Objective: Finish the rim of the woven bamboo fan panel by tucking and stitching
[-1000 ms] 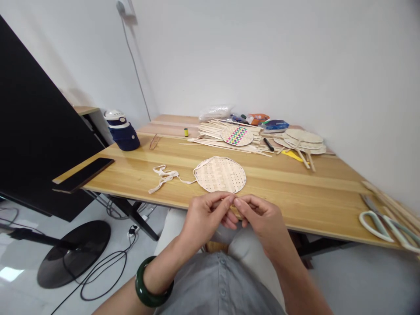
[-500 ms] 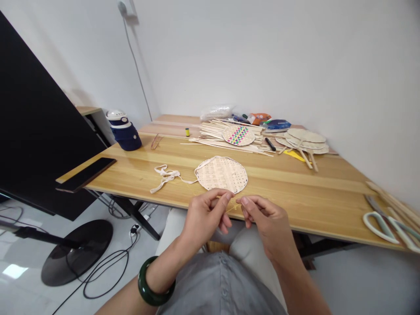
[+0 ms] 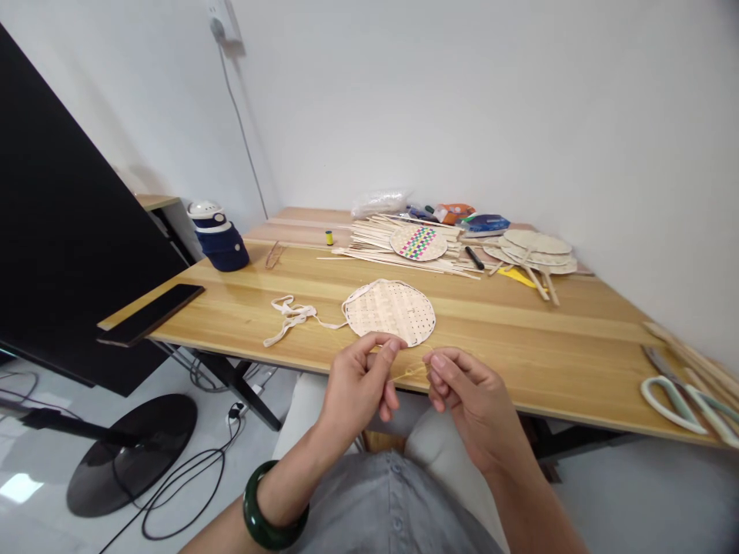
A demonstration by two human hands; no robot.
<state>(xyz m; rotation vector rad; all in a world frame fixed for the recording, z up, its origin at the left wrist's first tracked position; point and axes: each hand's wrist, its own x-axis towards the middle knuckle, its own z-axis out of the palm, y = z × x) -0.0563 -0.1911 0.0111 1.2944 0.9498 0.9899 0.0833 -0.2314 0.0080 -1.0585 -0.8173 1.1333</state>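
Observation:
A thin yellow thread with small loops runs between my two hands, just over the table's front edge. My left hand pinches with thumb and forefinger; a green bangle circles that wrist. The thumb and fingers of my right hand are pressed together on the thread. Whether a needle is in either pinch is too small to tell. Just beyond my hands lies a round woven bamboo fan face, partly edged with cream binding tape that trails off to the left.
Bamboo strips, a colourful woven disc and several finished fans lie at the back. A yellow thread spool stands nearby. Scissors lie at the right edge, a blue flask and phone at the left.
My hands have drawn slightly apart, and the looped yellow thread between them shows more clearly. The fan face and tape lie as before; the view has shifted slightly.

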